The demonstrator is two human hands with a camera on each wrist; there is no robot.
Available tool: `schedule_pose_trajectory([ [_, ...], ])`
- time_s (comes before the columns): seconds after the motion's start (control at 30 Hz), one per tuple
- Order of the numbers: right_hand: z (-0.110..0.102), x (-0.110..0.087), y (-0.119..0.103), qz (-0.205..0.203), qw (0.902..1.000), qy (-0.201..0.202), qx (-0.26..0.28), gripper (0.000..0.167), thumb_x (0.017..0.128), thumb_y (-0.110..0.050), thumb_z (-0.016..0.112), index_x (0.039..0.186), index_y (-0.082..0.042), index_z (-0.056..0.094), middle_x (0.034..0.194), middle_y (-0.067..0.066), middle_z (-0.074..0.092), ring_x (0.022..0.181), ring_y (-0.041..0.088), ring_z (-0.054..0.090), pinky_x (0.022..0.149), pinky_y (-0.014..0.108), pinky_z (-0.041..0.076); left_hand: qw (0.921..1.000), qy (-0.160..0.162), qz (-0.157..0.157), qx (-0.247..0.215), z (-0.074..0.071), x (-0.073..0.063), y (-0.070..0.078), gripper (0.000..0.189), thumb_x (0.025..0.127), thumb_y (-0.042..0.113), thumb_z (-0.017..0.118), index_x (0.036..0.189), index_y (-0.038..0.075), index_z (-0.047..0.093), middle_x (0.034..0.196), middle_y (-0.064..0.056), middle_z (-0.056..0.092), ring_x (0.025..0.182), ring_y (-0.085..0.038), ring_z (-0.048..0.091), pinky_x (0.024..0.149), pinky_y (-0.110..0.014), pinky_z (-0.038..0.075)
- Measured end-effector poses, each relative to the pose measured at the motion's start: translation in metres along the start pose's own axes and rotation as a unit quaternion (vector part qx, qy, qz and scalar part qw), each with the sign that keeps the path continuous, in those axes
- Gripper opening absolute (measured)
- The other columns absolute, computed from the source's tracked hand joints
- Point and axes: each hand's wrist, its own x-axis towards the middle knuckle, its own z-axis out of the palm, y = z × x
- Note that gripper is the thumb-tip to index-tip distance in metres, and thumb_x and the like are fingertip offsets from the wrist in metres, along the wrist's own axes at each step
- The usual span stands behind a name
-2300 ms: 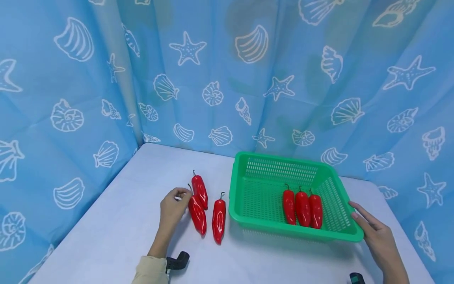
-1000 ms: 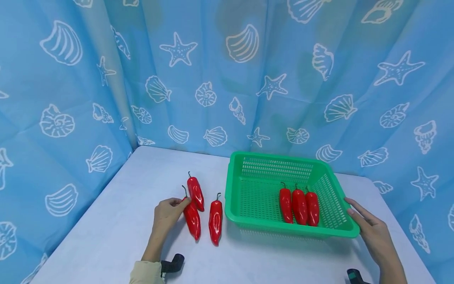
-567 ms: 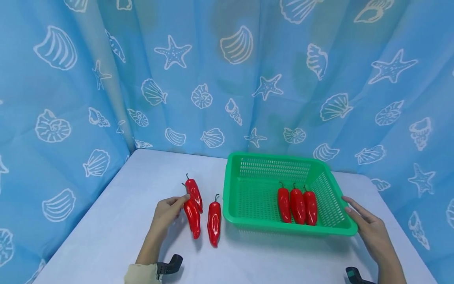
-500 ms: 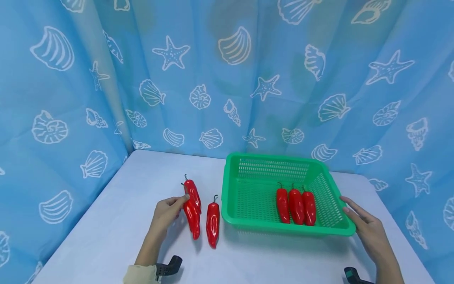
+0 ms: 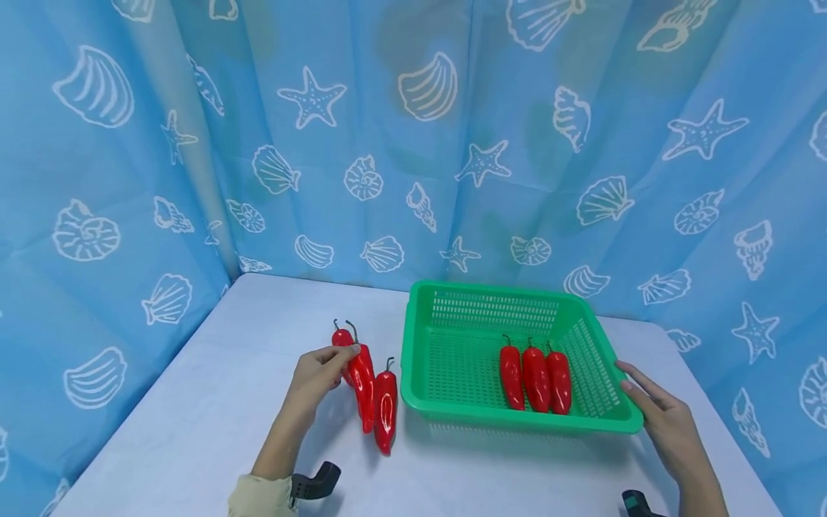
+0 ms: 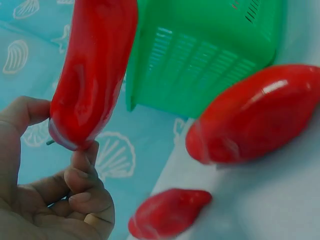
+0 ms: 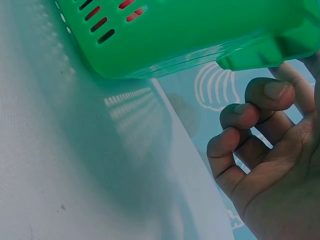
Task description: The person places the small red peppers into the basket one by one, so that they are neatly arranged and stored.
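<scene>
My left hand (image 5: 316, 373) pinches a shiny red chili pepper (image 5: 365, 391) near its stem end, thumb and fingertips at its top. In the left wrist view this pepper (image 6: 95, 65) hangs above two others. One red pepper (image 5: 342, 337) lies behind it, partly hidden by the hand; another red pepper (image 5: 385, 413) lies just to its right. My right hand (image 5: 672, 427) grips the right end of a green plastic basket (image 5: 465, 411) at its rim. The right wrist view shows the fingers (image 7: 270, 95) curled close below that rim. Three red peppers (image 5: 535, 377) lie side by side in the basket's right half.
A white-covered table (image 5: 213, 402) bears everything. Behind and beside it hangs a blue curtain (image 5: 388, 215) with white seashells and starfish. Black camera mounts sit at the left wrist (image 5: 316, 482) and the right wrist (image 5: 638, 502).
My left hand has lifted its pepper off the one behind and carried it to the right, close to the rightmost loose pepper. My right hand keeps its place on the basket.
</scene>
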Motion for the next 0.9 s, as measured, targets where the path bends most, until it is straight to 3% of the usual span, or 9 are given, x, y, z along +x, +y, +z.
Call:
schedule_pose_trajectory([
  [0.27,0.000,-0.001,0.002,-0.005,1.0000,0.001,0.003,0.073,0.095,-0.060,0.054,0.155,-0.022,0.037,0.156,0.025,0.031,0.084,-0.001,0.063,0.067,0.024,0.053,0.9997,-0.017,0.016,0.003,0.012,0.001,0.019,0.052,0.082,0.043,0.077,0.118,0.006,0.070,0.111,-0.012,0.063,0.104,-0.030,0.057,0.081,-0.045,0.056],
  [0.5,-0.001,-0.002,0.001,0.001,1.0000,-0.006,0.008,0.073,0.095,-0.061,0.054,0.155,-0.025,0.037,0.157,0.025,0.029,0.086,-0.002,0.061,0.068,0.023,0.053,0.9984,-0.037,0.041,0.005,0.023,0.004,0.037,0.047,0.083,0.042,0.076,0.114,0.008,0.072,0.107,-0.009,0.065,0.099,-0.030,0.057,0.076,-0.046,0.056],
  [0.73,0.001,-0.002,-0.002,0.028,0.9996,-0.003,0.007,0.079,0.093,-0.064,0.055,0.156,-0.021,0.036,0.156,0.023,0.033,0.082,0.002,0.062,0.068,0.025,0.052,0.9959,-0.067,0.061,0.002,0.035,0.006,0.059,0.047,0.082,0.041,0.078,0.117,0.011,0.071,0.110,-0.005,0.065,0.105,-0.027,0.059,0.081,-0.043,0.056],
  [0.9,0.003,-0.001,-0.003,0.017,0.9998,0.002,0.014,0.078,0.094,-0.062,0.055,0.155,-0.018,0.037,0.154,0.025,0.036,0.082,0.004,0.065,0.067,0.025,0.053,0.9932,-0.090,0.073,0.003,0.043,0.011,0.074,0.049,0.082,0.043,0.077,0.119,0.011,0.070,0.110,-0.003,0.065,0.106,-0.026,0.059,0.082,-0.039,0.056],
])
